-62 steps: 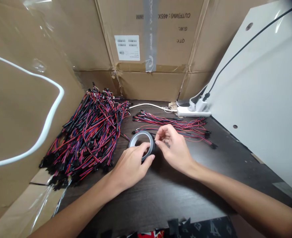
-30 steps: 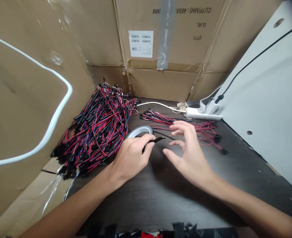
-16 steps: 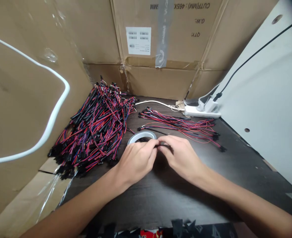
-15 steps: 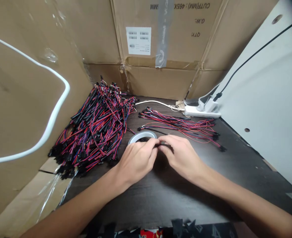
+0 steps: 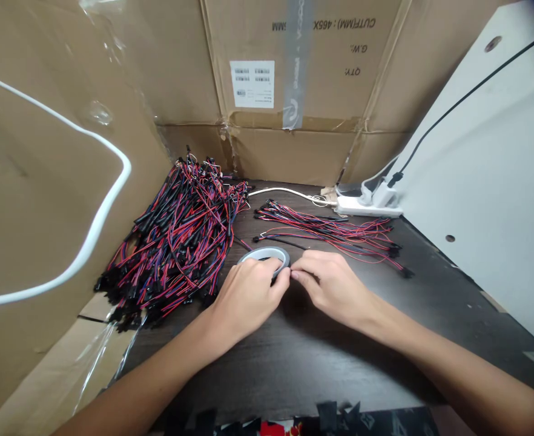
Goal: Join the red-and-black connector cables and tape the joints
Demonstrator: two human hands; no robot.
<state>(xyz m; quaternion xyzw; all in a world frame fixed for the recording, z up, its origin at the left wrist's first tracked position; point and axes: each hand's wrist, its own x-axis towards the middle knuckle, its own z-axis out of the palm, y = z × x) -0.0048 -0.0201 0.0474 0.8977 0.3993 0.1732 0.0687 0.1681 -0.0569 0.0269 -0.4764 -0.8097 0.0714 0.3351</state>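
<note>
A roll of black tape (image 5: 281, 254) with a pale grey core is held just above the dark table. My left hand (image 5: 251, 293) is closed on its near side, fingers reaching into the ring and thumb along the outside. Close by on the right, my right hand (image 5: 333, 284) is pinched at the roll's edge, thumb against forefinger. A dark bit of tape shows between the fingertips, which hide most of it. Behind the hands lies a small row of red and black wire leads (image 5: 326, 227) with black connectors.
A big heap of similar wire leads (image 5: 180, 236) lies to the left. At the back right is a white power strip (image 5: 369, 206) with plugs in it. Cardboard (image 5: 289, 154) stands behind, and a white panel (image 5: 489, 151) rises on the right. Black scraps (image 5: 328, 415) hang at the front edge.
The black strip seen between my hands no longer shows. My left fingers have moved into the tape ring, and my right hand stays pinched beside it. The view has tilted slightly.
</note>
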